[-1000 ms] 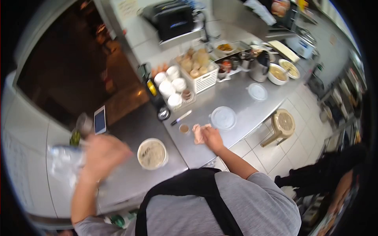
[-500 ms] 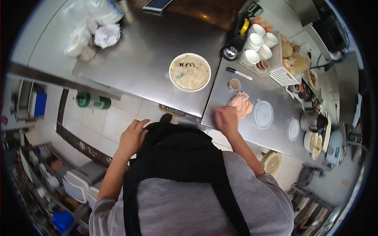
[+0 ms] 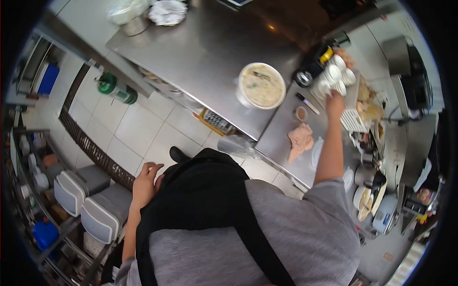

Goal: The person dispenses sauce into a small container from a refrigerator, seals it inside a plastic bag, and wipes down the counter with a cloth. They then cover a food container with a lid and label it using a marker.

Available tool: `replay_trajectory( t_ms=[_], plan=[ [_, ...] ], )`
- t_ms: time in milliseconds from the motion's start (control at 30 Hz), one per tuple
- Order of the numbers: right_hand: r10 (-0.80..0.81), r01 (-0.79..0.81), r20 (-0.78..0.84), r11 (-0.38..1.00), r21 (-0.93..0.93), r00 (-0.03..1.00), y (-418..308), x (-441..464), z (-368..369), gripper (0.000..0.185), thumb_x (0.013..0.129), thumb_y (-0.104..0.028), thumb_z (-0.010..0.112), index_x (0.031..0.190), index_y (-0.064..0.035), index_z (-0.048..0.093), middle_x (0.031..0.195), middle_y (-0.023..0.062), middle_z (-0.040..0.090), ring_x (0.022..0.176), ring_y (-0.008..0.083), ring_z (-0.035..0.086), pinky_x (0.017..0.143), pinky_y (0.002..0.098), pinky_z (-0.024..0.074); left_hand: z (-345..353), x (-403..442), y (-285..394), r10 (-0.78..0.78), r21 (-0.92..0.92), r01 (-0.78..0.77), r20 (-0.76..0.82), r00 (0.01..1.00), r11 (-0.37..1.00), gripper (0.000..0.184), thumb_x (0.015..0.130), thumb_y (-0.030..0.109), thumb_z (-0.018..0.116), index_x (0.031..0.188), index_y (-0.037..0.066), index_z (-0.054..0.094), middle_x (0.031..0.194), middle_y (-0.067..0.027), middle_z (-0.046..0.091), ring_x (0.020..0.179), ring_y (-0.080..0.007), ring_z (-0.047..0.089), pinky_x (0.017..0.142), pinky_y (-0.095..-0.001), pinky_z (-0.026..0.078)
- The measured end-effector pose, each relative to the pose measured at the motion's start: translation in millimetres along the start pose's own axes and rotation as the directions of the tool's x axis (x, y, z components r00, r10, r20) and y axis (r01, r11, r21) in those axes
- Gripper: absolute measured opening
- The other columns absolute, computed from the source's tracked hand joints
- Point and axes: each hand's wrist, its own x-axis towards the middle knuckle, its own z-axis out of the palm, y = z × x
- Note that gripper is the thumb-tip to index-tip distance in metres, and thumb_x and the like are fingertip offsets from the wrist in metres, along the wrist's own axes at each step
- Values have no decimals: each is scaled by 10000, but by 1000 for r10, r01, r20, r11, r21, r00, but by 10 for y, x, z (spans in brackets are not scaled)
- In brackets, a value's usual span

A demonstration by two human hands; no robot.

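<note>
My right hand (image 3: 335, 102) reaches over the counter to the stacked white cups (image 3: 333, 74), its fingers at the nearest cups. Blur and the hand itself hide whether it grips one. Below that arm lie a crumpled pinkish cloth (image 3: 300, 139) and a clear round lid (image 3: 317, 152), partly covered by the forearm. A small lidded cup of brown sauce (image 3: 301, 113) and a marker (image 3: 307, 103) are close by. My left hand (image 3: 147, 183) hangs beside my black apron (image 3: 191, 200), fingers loosely bent and apart, holding nothing visible.
A white tub of food (image 3: 262, 86) with writing on its lid stands near the counter's (image 3: 191, 62) right side. Beyond the cups sits a white plastic basket (image 3: 352, 112). A green cylinder (image 3: 116, 88) stands on the tiled floor, and grey bins (image 3: 100, 219) are at left.
My right hand has moved from beside the pinkish cloth, away from me to the cups. The view has turned and shifted. My left hand stays by the apron.
</note>
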Motion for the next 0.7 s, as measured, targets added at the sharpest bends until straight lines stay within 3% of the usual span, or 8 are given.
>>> replay_trajectory(
  t_ms=[67,100,200,267,400,567,633,700],
  plan=[
    [48,-31,-78,977,209,996,206,116,26,341,818,-166,608,1115,1,598,926,158,658,785,266,639,678,390,498,-143,72,-125,100,39,-100,-6,995,994,266,828,170,638,1089,145,591,1059,-86,544,841,-304,606,689,-393,505],
    [260,-252,73,763,595,963,214,162,-5,297,855,-135,578,1100,32,575,876,113,642,681,172,608,585,304,489,-231,111,-201,60,41,-59,-31,998,997,266,828,170,638,1089,145,591,1059,-86,544,841,-304,606,689,-393,505],
    [88,32,-112,628,778,990,-653,-94,-804,173,896,-111,546,1030,-4,565,828,61,608,627,103,554,497,231,442,-537,146,-518,-32,-106,31,-4,999,994,265,831,166,637,1089,128,587,1057,-93,541,814,-291,612,689,-377,507],
    [112,-1,-135,773,635,984,-910,-133,-858,233,864,-115,573,1051,24,589,892,113,644,704,156,594,628,293,481,-724,168,-738,-98,-274,75,-74,992,959,272,833,134,635,1099,111,584,1051,-101,541,778,-265,615,685,-354,503],
    [170,-145,-78,958,249,982,-929,-124,-604,303,796,-203,610,1014,3,646,915,226,656,876,347,635,759,384,476,-939,50,-1363,-148,-199,109,-193,970,974,285,830,82,628,1111,93,583,1045,-112,540,757,-241,603,683,-332,495],
    [232,-234,-36,969,-75,972,325,131,154,282,803,-260,584,1016,-113,696,899,160,683,872,318,650,772,402,494,-600,-551,-2584,-420,-234,365,-258,870,901,281,843,44,593,1121,75,579,1035,-126,539,724,-217,546,687,-309,473],
    [214,-213,149,977,-24,965,736,353,477,338,793,-287,587,1086,-142,672,940,181,671,910,341,637,798,416,493,-372,-1008,-2970,-572,-224,537,-135,809,813,264,846,54,592,1109,65,584,1044,-129,541,787,-245,565,717,-332,468],
    [152,-130,51,946,-298,987,787,457,680,390,794,-266,587,1158,-131,629,1001,212,648,928,337,634,814,411,490,54,-1637,-3477,-598,-78,593,-64,799,801,252,833,81,618,1083,60,591,1033,-140,551,847,-277,582,758,-360,459]
  ],
)
